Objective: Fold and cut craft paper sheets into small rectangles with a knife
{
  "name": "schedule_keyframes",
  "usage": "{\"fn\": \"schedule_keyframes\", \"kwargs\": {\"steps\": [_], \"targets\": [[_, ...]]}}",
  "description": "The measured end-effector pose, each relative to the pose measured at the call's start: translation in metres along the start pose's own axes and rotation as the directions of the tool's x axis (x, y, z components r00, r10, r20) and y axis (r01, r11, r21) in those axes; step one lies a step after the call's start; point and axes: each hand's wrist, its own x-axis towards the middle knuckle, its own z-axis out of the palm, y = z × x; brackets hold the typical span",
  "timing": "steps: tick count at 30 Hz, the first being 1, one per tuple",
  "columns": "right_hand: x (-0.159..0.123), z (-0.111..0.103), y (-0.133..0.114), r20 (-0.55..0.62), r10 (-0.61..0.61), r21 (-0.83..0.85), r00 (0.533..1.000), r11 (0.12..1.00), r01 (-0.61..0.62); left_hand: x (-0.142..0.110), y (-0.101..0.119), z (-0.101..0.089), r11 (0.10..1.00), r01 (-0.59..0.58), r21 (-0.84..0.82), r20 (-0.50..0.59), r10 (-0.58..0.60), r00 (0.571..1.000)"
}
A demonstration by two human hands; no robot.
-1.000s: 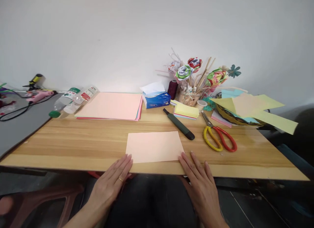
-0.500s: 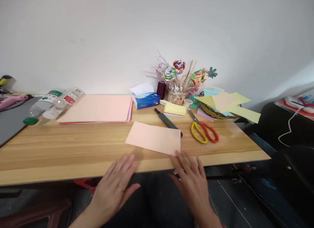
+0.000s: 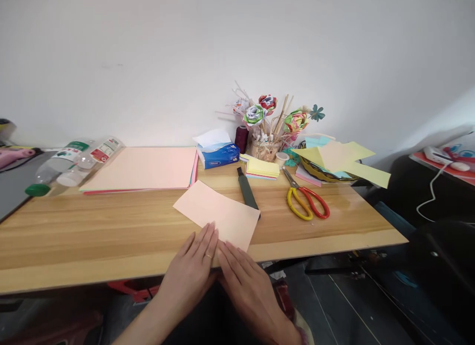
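A pale pink sheet of paper (image 3: 220,211) lies aslant near the front edge of the wooden table. My left hand (image 3: 195,258) rests with straight fingers on the paper's near edge, a ring on one finger. Close beside it, my right hand (image 3: 247,280) lies flat with fingertips at the same edge, towards the near right corner. Neither hand is closed round anything. A dark green utility knife (image 3: 248,190) touches the paper's right side, its lower end partly hidden. Farther right are scissors (image 3: 307,199) with one yellow and one red handle.
A stack of coloured paper (image 3: 139,169), two plastic bottles (image 3: 74,162) and a blue tissue pack (image 3: 218,156) are at the back left. Yellow sticky notes (image 3: 262,168), a jar of paper flowers (image 3: 264,149) and a basket (image 3: 315,169) with paper cutouts stand behind.
The paper has turned clockwise, and its right end now reaches nearer the table edge. Both hands have come together at its near side. The utility knife has shifted and points more upright.
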Motion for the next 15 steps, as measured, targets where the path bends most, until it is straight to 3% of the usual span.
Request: {"fn": "schedule_keyframes", "kwargs": {"steps": [4,10,12,14,15], "targets": [[-0.011,-0.017,0.019,0.027,-0.005,-0.029,1.000,1.000,0.006,-0.011,-0.008,0.001,1.000,-0.019,-0.011,-0.037,0.019,0.999],[-0.010,-0.036,0.057,-0.060,0.073,0.097,0.996,0.993,-0.067,-0.028,-0.018,-0.011,0.994,-0.022,-0.110,-0.067,0.015,0.998],[0.006,-0.031,0.071,0.051,0.123,0.081,0.991,0.989,-0.127,-0.032,-0.022,-0.016,0.985,-0.057,-0.161,-0.072,0.046,0.996],[0.025,-0.022,0.084,0.221,0.085,0.061,0.972,0.993,-0.100,-0.038,-0.027,-0.019,0.977,-0.079,-0.198,-0.069,0.066,0.995],[0.033,-0.017,0.091,0.248,0.076,0.062,0.966,0.994,-0.094,-0.041,-0.030,-0.020,0.974,-0.081,-0.211,-0.062,0.069,0.996]]}}
